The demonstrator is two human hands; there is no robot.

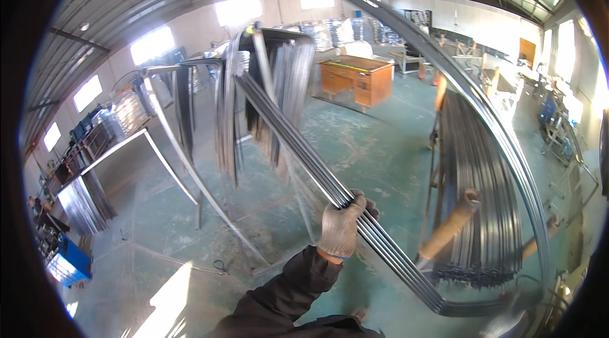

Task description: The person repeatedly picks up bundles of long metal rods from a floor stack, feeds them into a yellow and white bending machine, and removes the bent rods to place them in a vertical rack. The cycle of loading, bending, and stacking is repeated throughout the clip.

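Observation:
My left hand (340,229), in a pale knitted work glove, is closed around one leg of a bundle of thin, dark, shiny bent metal bars (399,263). This leg slants from the upper middle down to a bend at the lower right. From there the bars sweep up along the right side in a long curve, widened by the lens, to the top. A blurred pale shape, seemingly my gloved right hand (501,324), is at the lower right edge by the bend; its fingers cannot be made out. The held leg's far end overlaps bars (292,78) hanging on a rack.
A hanging stack of similar bars (476,179) is at the right, beside a brown, roller-like post (450,225). Pale rack legs (184,154) slope to the floor at left. Farther off are a wooden desk (374,83), wrapped stacks (330,33) and a blue box (70,260).

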